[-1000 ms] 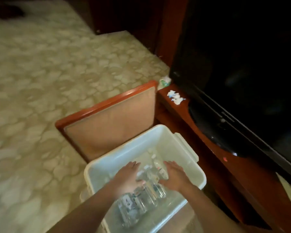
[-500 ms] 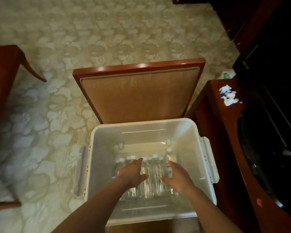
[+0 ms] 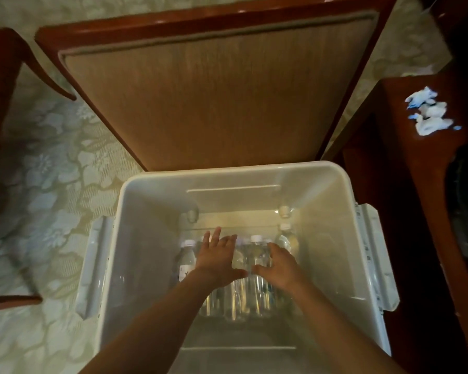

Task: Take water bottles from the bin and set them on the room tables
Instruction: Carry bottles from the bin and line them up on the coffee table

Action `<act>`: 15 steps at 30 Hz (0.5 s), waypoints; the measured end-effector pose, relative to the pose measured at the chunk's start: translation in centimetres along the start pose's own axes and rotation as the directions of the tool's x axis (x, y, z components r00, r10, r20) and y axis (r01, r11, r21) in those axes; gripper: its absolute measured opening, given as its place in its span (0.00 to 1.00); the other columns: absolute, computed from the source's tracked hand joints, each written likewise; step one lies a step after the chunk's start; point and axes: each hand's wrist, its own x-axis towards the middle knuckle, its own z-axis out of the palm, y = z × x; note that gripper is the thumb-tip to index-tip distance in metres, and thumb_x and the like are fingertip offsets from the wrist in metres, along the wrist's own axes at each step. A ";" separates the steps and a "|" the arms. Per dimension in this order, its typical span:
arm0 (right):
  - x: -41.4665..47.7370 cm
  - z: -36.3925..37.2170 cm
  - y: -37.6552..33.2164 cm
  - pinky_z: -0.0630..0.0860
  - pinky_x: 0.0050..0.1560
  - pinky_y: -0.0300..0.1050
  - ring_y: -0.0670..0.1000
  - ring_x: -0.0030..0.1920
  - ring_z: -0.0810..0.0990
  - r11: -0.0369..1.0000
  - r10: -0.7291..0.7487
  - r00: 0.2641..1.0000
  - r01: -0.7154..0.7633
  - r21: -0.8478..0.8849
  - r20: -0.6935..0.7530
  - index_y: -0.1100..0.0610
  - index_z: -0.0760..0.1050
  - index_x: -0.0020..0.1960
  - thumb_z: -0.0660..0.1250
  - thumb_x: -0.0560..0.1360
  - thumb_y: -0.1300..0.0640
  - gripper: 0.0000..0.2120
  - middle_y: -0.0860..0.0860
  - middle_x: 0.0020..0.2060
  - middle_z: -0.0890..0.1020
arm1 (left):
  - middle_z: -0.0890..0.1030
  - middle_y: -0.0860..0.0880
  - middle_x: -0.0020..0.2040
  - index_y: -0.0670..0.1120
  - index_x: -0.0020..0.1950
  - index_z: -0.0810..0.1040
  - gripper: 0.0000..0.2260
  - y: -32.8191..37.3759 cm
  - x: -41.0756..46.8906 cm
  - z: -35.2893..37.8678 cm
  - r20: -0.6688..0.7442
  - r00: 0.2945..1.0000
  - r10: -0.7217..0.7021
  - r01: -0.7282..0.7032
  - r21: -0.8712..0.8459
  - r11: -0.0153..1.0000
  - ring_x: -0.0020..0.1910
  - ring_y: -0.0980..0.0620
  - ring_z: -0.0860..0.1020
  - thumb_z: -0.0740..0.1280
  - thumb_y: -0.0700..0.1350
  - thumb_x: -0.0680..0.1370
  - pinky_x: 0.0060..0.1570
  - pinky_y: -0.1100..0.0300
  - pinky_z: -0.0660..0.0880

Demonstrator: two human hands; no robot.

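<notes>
Head view: the white bin (image 3: 146, 238) is hemmed in, with a padded chair seat (image 3: 214, 103) at its far rim, a wooden tabletop (image 3: 405, 157) just beside its right handle and open carpet (image 3: 52, 171) to the left. Both hands reach deeper than half a second ago. Water bottles (image 3: 256, 248) lie side by side on the bin's bottom; the left hand (image 3: 218, 259) is over them, fingers (image 3: 214, 236) spread straight, the right hand (image 3: 280, 265) curves down onto one — grip unclear

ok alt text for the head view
Both arms reach into a white bin, left hand and right hand over a row of clear water bottles. A wooden chair stands beyond it; crumpled paper lies on the table at right.
</notes>
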 end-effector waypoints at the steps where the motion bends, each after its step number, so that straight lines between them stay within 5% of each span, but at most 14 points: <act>1: 0.5 0.3 0.2 0.77 0.58 0.51 0.52 0.59 0.78 1.000 0.004 1.000 -0.004 0.023 -0.001 0.48 0.71 0.67 0.75 0.69 0.44 0.29 0.49 0.61 0.79 | 0.50 0.49 0.81 0.47 0.81 0.45 0.45 0.0 0.2 0.2 0.006 1.000 -0.008 0.007 0.024 1.000 0.79 0.45 0.37 0.61 0.69 0.75 0.74 0.46 0.33; 6: 1.7 1.1 0.8 0.77 0.59 0.50 0.53 0.59 0.79 0.989 0.041 0.999 -0.040 0.139 -0.010 0.53 0.72 0.68 0.76 0.70 0.50 0.29 0.51 0.62 0.79 | 0.50 0.45 0.81 0.45 0.80 0.39 0.47 0.0 0.6 1.1 0.033 0.999 -0.008 0.006 0.067 0.998 0.78 0.43 0.35 0.61 0.68 0.75 0.74 0.42 0.31; 15: 2.6 1.7 1.4 0.77 0.60 0.51 0.54 0.59 0.79 0.987 0.022 1.000 -0.022 0.160 -0.003 0.51 0.73 0.67 0.79 0.66 0.45 0.33 0.51 0.61 0.79 | 0.48 0.41 0.81 0.41 0.79 0.36 0.48 0.2 0.9 1.9 0.031 0.999 0.044 -0.046 0.090 0.995 0.78 0.40 0.35 0.60 0.68 0.76 0.67 0.40 0.25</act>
